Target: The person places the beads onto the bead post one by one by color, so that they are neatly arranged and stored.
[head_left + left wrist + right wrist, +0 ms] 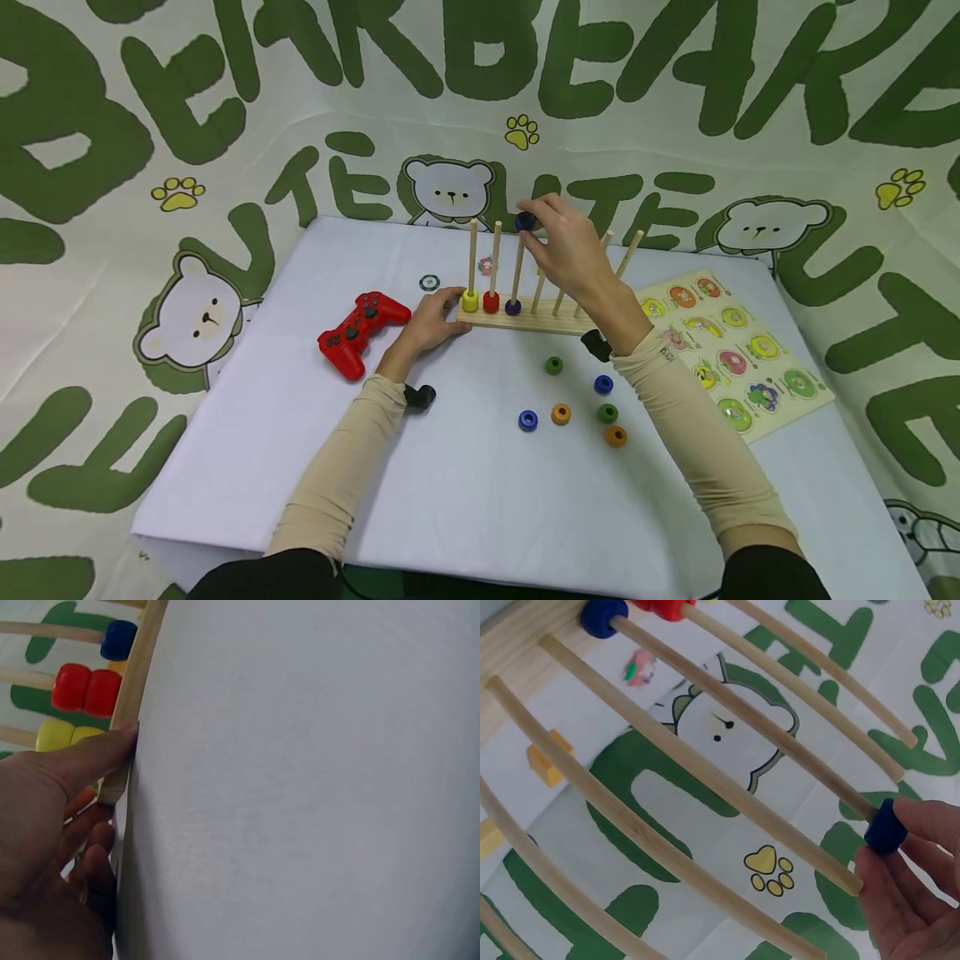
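A wooden peg stand (540, 323) with several upright rods lies across the back half of the table. My left hand (432, 319) grips its left end; in the left wrist view the thumb (112, 746) presses the front edge of the base. My right hand (566, 246) pinches a dark blue bead (886, 826) at the tip of the third rod. Lower on that rod sits another blue bead (513, 307). Yellow beads (470, 301) are on the first rod and red beads (491, 302) on the second, two of each.
Loose blue (528, 420), green (553, 365) and orange beads (561, 414) lie in front of the stand. To the left is a red game controller (352, 333), with a small round disc (429, 282) behind it. A fruit picture board (735, 358) lies at right.
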### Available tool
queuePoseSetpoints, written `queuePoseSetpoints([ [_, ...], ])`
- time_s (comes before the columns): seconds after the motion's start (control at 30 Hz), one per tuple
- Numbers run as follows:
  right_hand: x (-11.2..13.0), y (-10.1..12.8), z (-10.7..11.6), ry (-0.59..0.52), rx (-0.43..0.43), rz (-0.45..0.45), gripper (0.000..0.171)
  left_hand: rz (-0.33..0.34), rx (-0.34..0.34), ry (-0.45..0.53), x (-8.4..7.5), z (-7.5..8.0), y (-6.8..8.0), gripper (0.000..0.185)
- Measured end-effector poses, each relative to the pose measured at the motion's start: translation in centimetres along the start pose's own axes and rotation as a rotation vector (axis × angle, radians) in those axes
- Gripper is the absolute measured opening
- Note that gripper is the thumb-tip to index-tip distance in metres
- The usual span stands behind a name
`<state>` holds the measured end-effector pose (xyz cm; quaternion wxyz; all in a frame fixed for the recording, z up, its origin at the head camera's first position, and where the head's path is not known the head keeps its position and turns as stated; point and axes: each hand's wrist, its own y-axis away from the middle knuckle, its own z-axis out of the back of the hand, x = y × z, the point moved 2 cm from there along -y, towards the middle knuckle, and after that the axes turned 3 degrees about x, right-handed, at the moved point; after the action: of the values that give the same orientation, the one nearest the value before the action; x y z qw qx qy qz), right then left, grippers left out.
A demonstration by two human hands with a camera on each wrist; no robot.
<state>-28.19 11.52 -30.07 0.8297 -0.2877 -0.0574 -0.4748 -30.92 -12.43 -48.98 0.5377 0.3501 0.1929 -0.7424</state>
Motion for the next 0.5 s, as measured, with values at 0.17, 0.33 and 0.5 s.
queuePoseSetpoints([
  [0.17,-0.13,-0.19,-0.14,0.081,0.008,-0.027,0.040,0.010,0.000,-0.013,-0.08,0.07,0.07,0.075],
  [0.33,-0.29,-0.20,-0.44,0.111,0.030,-0.041,0.042,0.011,0.003,-0.006,0.14,-0.02,0.00,0.076],
  [0.5,-0.45,-0.05,-0.67,0.099,0.064,-0.052,0.047,0.003,0.008,-0.018,0.18,-0.08,-0.15,0.076],
])
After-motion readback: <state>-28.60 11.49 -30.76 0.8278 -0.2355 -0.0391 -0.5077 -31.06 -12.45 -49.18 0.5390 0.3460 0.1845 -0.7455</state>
